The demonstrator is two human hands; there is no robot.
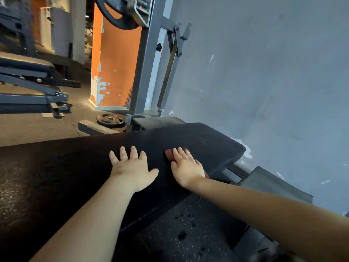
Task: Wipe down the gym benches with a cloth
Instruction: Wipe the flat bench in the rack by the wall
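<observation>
Right hand [186,167] pressed flat on red cloth [168,154] near bench surface [75,167] 2 o'clock end; long axis runs to 8 o'clock, left hand [132,167] splayed flat.

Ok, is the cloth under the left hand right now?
No, the red cloth sits under the right hand, while the left hand lies flat on the bare bench pad.

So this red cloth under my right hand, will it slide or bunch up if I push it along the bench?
Probably floppy: the cloth lies flattened under your right hand, showing only at its edges. It will likely slide while pressed flat, since the bench pad looks smooth, though loose edges may fold.
</observation>
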